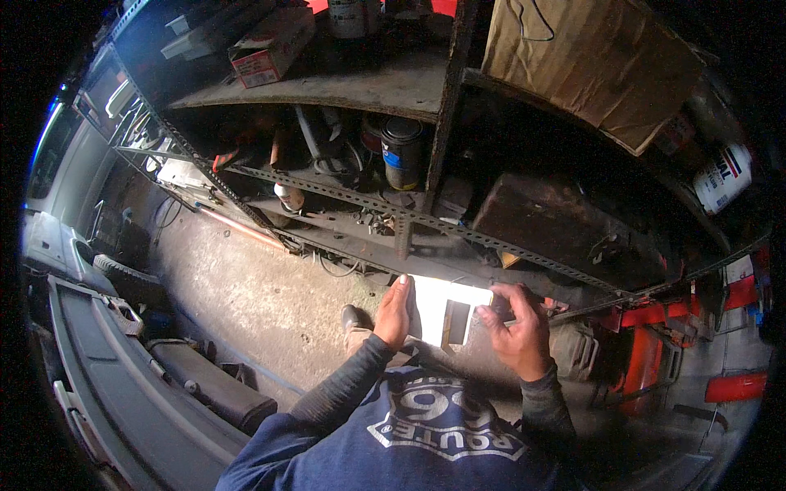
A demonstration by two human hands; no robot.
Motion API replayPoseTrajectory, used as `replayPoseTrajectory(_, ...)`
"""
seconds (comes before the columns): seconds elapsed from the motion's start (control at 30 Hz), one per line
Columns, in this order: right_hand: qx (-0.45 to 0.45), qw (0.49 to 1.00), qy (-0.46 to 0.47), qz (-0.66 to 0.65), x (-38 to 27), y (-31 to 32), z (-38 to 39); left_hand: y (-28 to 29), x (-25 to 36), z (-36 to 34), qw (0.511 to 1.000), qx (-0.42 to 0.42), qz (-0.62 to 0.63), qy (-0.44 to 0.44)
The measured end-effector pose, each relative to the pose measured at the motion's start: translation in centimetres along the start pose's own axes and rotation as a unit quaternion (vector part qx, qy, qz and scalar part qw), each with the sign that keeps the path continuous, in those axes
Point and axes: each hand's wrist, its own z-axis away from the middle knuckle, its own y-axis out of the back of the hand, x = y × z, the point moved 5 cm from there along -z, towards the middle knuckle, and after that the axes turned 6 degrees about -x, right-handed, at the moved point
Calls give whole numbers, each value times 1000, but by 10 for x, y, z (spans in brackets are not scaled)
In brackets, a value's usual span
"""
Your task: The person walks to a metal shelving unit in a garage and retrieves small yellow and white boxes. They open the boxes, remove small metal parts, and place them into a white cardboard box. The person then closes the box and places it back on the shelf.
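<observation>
Between my two hands is a flat white rectangular piece (431, 309), so brightly lit that its surface detail is washed out. A dark rectangular window shows in its right half; its exact kind I cannot tell. My left hand (394, 313) grips the left edge, thumb pointing up along it. On the other side my right hand (521, 331) pinches the right edge between thumb and fingers. The piece is held in front of my chest, at the front of a metal shelf rack.
A perforated-metal shelf rack (344, 190) spans the space ahead, bearing a dark can (402, 154), a small box (271, 53) and a large cardboard box (589, 61). Concrete floor (246, 282) lies to the left, beside a grey panel (123, 385). Red metal parts (643, 368) stand at right.
</observation>
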Motion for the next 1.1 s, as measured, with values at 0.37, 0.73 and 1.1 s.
replayPoseTrajectory(0.37,76,963,-141,-218,47,-18,12,13,-6,1,998,35,3,-53)
replayPoseTrajectory(0.73,24,996,-28,-82,31,-23,12,27,-12,-3,998,7,-49,-40)
replayPoseTrajectory(1.1,-69,991,88,80,-6,-15,-1,22,-11,4,999,23,30,-9)
